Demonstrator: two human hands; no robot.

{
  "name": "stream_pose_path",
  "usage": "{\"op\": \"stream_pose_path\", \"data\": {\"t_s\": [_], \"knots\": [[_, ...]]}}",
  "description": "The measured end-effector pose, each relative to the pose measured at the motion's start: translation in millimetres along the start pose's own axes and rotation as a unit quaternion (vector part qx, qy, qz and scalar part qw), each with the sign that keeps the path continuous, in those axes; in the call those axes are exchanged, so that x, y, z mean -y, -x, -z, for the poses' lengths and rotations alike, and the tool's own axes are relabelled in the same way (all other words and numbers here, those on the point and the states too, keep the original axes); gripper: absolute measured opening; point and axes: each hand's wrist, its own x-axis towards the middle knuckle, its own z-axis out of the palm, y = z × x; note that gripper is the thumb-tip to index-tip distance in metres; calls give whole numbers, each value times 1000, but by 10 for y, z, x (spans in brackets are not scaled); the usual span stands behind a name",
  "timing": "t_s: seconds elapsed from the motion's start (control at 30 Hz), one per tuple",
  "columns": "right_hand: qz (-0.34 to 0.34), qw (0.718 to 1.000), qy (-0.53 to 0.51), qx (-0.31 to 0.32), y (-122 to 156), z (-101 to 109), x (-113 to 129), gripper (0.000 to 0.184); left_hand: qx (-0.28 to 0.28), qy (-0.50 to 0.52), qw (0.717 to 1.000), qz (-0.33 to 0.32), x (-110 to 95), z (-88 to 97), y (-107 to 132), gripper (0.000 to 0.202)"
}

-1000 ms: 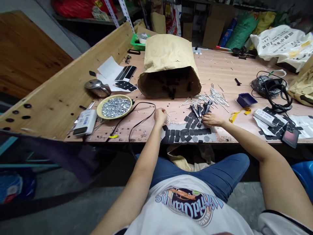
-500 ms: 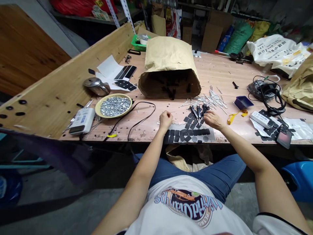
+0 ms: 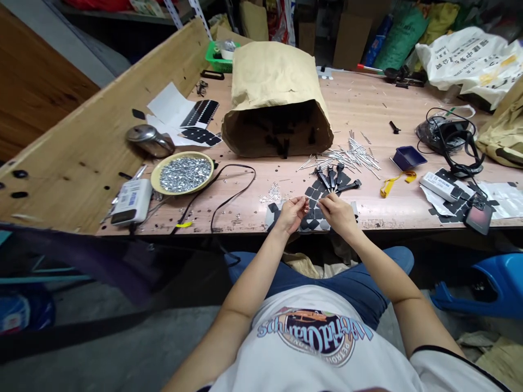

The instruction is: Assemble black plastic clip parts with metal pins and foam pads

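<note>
Left hand [image 3: 292, 214] and right hand [image 3: 337, 213] have been brought closer, pinched on a thin rod [image 3: 313, 200] between them, best kept straight.

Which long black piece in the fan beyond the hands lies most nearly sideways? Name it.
The rightmost long black piece: it stretches right, while the others point mostly away across the table.

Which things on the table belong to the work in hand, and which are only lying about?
Likely the job:
thin silver rod between left hand and right hand
pile of similar rods
long black plastic pieces
tiny silver pieces

Probably just lying about:
yellow ribbon
dark blue plastic box
rounded metal pot
</note>
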Motion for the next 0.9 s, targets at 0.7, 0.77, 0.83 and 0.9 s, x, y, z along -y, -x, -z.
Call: {"op": "stream_pose_path", "data": {"t_s": [0.7,0.77,0.83,0.9], "knots": [[-20,990,-139,12,350,-43,-43,33,56,-303,936,-170,108,-24,269,17],[-53,966,-247,56,404,-72,-67,38,84,-317,931,-162,126,-16,303,19],[-90,927,-348,109,482,-87,-86,41,106,-309,936,-129,161,2,320,22],[-105,902,-401,122,588,-87,-107,38,107,-287,948,-92,206,25,327,26]]}}
